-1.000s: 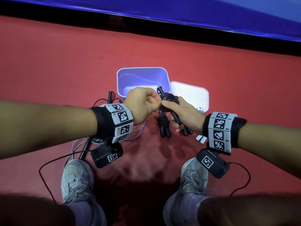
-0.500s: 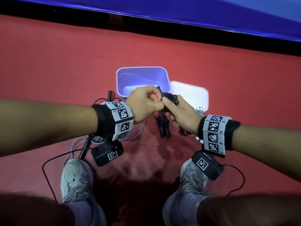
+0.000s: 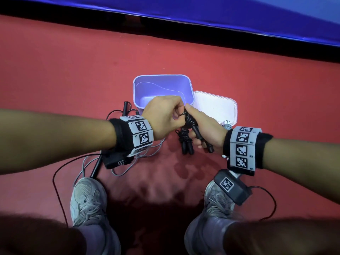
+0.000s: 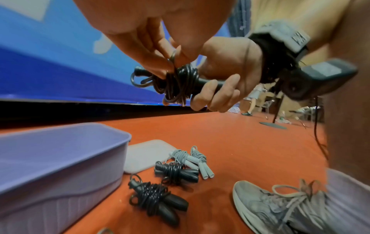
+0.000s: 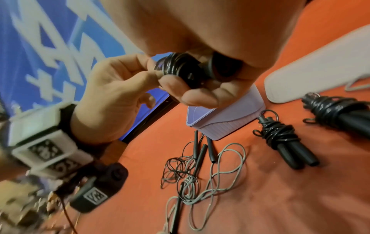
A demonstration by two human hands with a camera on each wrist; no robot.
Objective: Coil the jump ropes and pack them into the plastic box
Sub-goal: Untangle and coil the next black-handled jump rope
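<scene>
Above the red floor, my right hand (image 3: 204, 127) grips the handles of a black jump rope (image 4: 180, 80) whose cord is wound round them. My left hand (image 3: 165, 115) pinches a loop of that cord (image 4: 172, 57) at the top of the bundle. The open lilac plastic box (image 3: 162, 89) stands just beyond my hands, with nothing visible inside. On the floor lie two coiled black ropes (image 4: 158, 201) (image 4: 176, 172) and a coiled grey rope (image 4: 192, 159).
The box's pale lid (image 3: 217, 107) lies to the right of the box. Loose grey and black ropes (image 5: 202, 171) sprawl on the floor at the left, under my left wrist. My two grey shoes (image 3: 88, 201) stand close below. A blue padded barrier (image 3: 202, 10) runs along the far side.
Both hands have drifted slightly left and toward the box with the rope. The left fingers have shifted from the bundle's side to pinching a loop at its top.
</scene>
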